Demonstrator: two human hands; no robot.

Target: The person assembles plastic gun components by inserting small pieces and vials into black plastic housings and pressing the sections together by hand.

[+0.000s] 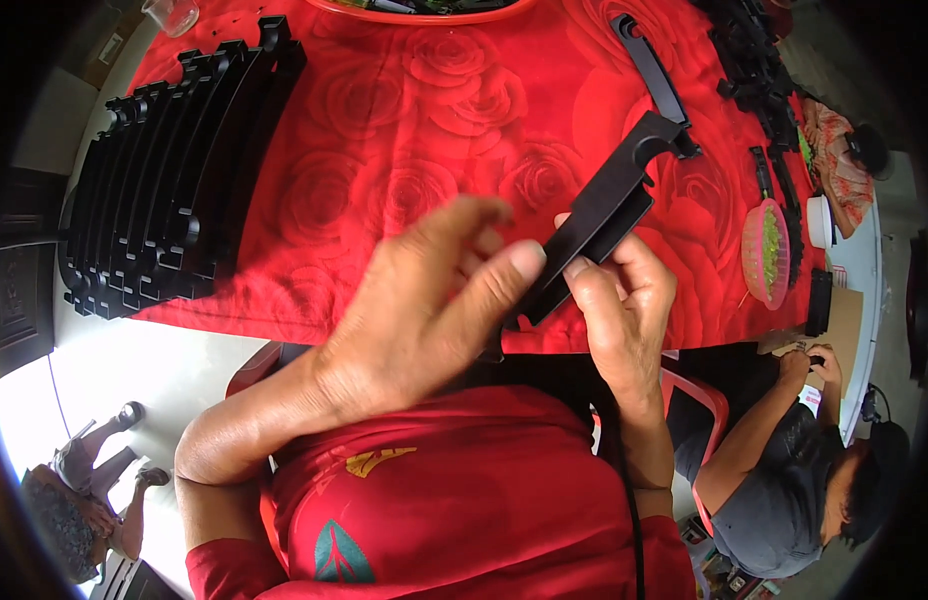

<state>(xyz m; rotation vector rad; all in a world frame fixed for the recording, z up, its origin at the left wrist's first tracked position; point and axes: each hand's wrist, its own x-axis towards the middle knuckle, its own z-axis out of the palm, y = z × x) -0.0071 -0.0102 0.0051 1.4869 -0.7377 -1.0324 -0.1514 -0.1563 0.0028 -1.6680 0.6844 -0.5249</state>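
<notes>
A long black plastic part [609,195] with a hooked, notched upper end slants over the near edge of the table. My right hand [624,310] grips it from the right, thumb and fingers closed around its lower half. Beside its lower end is my left hand [414,300], thumb stretched out with the tip at the part's edge. The fingers of that hand are apart from the thumb, curved and slightly blurred. Whether the thumb presses on the part I cannot tell. Another black part [649,70] of similar shape lies on the table beyond the held one.
A red rose-patterned cloth [374,130] covers the table. Several black parts [174,180] stand in a row at left; more black pieces [754,70] lie at far right. A pink basket [766,255] holds green bits. A co-worker [784,490] sits at right, another person [84,500] at lower left.
</notes>
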